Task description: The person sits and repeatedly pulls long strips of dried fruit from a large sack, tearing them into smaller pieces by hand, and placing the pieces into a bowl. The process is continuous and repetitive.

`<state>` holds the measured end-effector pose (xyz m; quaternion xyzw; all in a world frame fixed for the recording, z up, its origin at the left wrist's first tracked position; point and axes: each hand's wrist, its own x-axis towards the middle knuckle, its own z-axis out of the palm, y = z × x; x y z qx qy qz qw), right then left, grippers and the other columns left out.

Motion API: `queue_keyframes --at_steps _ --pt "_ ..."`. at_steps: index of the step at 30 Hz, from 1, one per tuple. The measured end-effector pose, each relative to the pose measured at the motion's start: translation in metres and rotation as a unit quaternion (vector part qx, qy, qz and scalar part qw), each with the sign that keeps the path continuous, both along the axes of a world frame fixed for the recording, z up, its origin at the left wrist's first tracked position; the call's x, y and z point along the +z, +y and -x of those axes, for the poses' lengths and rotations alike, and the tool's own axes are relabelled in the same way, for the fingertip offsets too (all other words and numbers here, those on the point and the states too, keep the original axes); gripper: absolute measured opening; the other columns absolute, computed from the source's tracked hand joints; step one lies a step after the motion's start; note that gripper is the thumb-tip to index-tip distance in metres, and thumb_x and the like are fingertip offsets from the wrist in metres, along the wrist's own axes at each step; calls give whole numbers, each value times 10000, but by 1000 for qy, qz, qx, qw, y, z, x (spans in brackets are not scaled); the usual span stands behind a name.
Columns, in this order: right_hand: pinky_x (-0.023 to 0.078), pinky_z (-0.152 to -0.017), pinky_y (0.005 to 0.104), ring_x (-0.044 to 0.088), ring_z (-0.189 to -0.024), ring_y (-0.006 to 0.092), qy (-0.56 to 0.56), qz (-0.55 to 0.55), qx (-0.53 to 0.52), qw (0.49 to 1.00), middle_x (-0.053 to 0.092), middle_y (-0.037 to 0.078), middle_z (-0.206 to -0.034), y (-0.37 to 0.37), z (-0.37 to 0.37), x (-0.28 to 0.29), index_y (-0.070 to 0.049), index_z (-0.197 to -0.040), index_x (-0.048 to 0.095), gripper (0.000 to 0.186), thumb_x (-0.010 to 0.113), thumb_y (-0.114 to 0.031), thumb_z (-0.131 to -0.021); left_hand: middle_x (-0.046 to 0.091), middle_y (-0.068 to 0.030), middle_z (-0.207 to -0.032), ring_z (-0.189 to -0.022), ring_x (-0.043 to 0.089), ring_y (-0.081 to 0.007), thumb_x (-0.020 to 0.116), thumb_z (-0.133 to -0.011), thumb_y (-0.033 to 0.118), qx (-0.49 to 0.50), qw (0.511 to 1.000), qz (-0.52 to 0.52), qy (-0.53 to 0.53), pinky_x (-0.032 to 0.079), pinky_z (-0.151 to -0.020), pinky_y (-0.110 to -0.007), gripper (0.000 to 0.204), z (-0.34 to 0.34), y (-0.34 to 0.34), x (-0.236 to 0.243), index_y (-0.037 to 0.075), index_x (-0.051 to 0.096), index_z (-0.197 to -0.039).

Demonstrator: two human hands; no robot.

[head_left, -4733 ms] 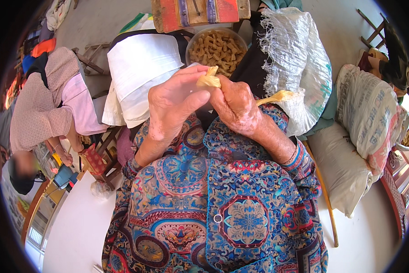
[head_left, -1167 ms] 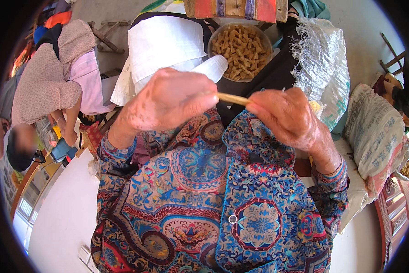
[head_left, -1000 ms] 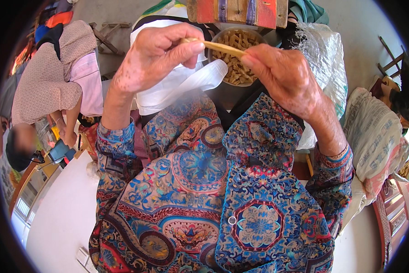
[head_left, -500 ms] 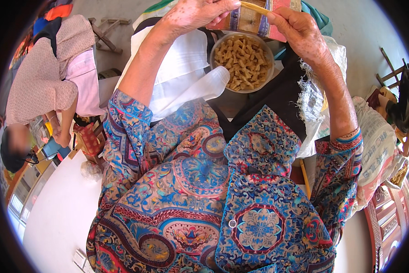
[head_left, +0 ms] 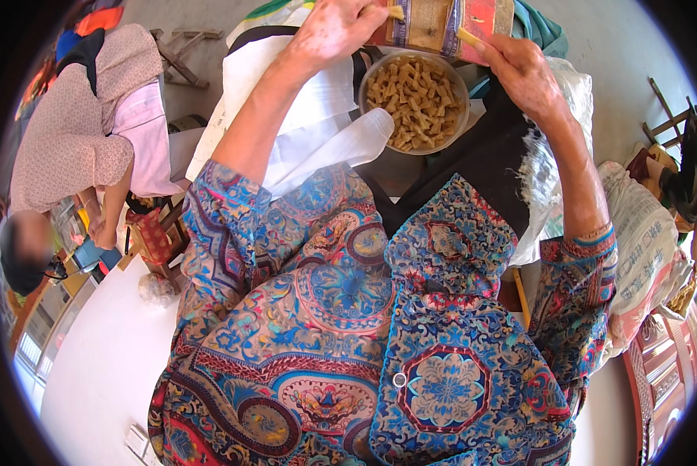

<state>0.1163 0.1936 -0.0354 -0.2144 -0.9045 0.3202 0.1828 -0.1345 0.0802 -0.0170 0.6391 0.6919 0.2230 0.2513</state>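
Note:
My left hand (head_left: 337, 31) is closed on a pale yellow strip (head_left: 396, 13) at the left of a red-painted wooden block (head_left: 426, 23) with purple bands. My right hand (head_left: 523, 78) pinches a pale yellow end (head_left: 469, 37) at the block's right side. I cannot tell whether the two ends are one piece. Below the block sits a round bowl (head_left: 463, 101) full of short tan pieces (head_left: 414, 97). A white cloth (head_left: 310, 101) lies left of the bowl, and a frayed woven sack (head_left: 558, 171) lies under my right forearm.
Another person (head_left: 77, 140) sits bent over at the left, with hands among small items. A small wooden stool (head_left: 179, 62) stands behind. On the right are a stuffed sack (head_left: 636, 233), a stool (head_left: 667, 116) and a carved wooden chair (head_left: 659, 373).
Both hands have moved forward and away from my body, from above the cloth and bowl to the red block. The middle of the strip no longer shows between them as it did half a second ago.

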Motion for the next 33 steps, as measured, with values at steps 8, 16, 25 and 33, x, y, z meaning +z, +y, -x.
queue_keyframes --at_steps 8,16,25,33 --pt "396 -485 341 495 -487 273 -31 136 -67 988 477 146 -558 -57 -36 50 19 -838 593 192 549 -156 -902 579 -115 -728 -672 557 -231 532 -908 237 -90 990 63 -87 445 -635 -341 224 -48 -52 -16 41 597 -995" --pt "421 -469 376 553 -542 341 -53 140 -17 989 547 164 -635 -102 -53 74 6 -862 583 94 579 -87 -866 573 -104 -1186 -1118 506 -282 535 -876 152 -177 984 -14 30 365 -986 -378 334 -42 -80 -51 75 542 -1201" --pt "431 -436 406 560 -533 326 -31 83 52 995 522 138 -596 -146 -61 72 -20 -766 499 138 619 -69 -812 574 -174 -1135 -1037 560 -335 611 -827 150 -190 962 -5 -195 460 -876 -397 395 -78 -98 32 27 531 -1194" --pt "433 -466 391 571 -578 292 -9 83 123 989 496 121 -626 -159 -64 67 -28 -749 481 153 606 -90 -813 580 -140 -718 -620 575 -291 679 -733 13 -250 937 -98 -222 448 -519 -373 234 -111 -123 40 -48 582 -937"
